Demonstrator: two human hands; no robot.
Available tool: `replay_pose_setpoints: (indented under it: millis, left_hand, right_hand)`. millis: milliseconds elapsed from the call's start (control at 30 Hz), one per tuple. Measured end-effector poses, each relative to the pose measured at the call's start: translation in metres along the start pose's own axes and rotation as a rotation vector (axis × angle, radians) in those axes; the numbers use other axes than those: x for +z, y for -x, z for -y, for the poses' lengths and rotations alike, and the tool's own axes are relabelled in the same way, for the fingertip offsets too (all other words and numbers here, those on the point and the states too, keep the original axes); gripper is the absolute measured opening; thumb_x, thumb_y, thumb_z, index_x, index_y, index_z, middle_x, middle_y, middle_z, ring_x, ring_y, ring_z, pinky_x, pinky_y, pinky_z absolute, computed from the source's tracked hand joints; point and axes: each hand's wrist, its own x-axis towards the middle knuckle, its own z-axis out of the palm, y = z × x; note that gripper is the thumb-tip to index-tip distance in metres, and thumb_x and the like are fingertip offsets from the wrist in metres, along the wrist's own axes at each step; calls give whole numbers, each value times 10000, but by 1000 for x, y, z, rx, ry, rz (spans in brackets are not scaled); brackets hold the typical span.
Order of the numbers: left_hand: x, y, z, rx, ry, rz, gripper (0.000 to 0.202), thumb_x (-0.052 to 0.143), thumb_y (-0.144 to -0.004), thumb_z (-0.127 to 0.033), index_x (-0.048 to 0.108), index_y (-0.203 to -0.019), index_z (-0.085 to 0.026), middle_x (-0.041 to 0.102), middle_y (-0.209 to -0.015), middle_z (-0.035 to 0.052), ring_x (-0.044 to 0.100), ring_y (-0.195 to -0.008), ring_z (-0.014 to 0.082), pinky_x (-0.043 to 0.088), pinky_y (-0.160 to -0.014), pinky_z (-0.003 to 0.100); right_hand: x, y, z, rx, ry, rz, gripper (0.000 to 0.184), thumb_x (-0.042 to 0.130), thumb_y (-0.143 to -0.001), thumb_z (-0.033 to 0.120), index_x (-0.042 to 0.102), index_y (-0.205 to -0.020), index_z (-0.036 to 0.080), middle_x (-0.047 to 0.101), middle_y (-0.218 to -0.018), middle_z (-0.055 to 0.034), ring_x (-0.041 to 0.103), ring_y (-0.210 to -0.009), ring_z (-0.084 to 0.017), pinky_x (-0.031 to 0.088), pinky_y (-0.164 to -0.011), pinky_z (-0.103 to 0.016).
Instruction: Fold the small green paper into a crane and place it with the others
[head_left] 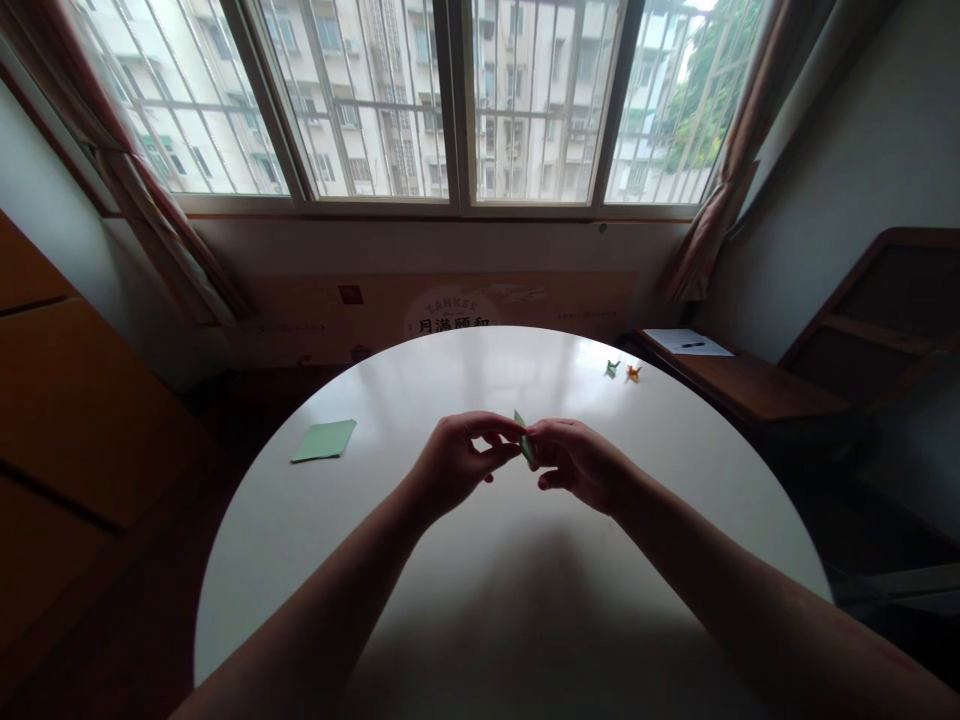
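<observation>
Both my hands meet above the middle of a round white table [375,560]. Between them stands a small folded piece of green paper [523,436], narrow and nearly upright. My left hand [457,462] pinches its left side with thumb and fingertips. My right hand [574,462] pinches its right side, fingers curled. Most of the paper is hidden by my fingers. A stack of flat green paper sheets [325,440] lies on the table to the left, apart from my hands.
Two tiny folded paper figures, one green [612,368] and one orange [634,373], sit near the table's far right edge. A wooden side table [750,385] at right holds a white sheet and pen [686,343]. Barred windows [450,100] face me; wooden furniture [67,420] stands left.
</observation>
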Motion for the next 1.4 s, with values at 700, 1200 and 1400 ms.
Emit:
replay_pose_setpoints:
  millis: [700, 1200, 1400]
  left_hand:
    - [1, -2, 3, -38, 73, -55, 166, 741, -790, -281, 726, -843, -124, 685, -742, 57, 622, -659, 156, 517, -395, 179]
    - [0, -3, 2, -46, 133, -132, 142, 723, -787, -255, 723, -841, -124, 645, -672, 17, 562, -567, 110, 494, -390, 167]
    - [0, -2, 2, -29, 131, -151, 166, 756, -767, -271, 710, -824, -123, 664, -711, 33, 580, -597, 123, 494, -396, 169]
  right_hand:
    - [6, 2, -1, -74, -1, 4, 170, 767, -731, 307, 699, -787, 162, 568, -680, 4, 529, -639, -114, 453, -508, -203]
    - [5, -1, -10, -572, 308, -50, 205, 785, -764, 331, 764, -929, 210, 727, -819, -50, 634, -699, -179, 544, -501, -269]
    - [7, -1, -8, -653, 351, -110, 206, 830, -730, 359, 785, -853, 199, 741, -818, -66, 644, -697, -198, 557, -483, -287]
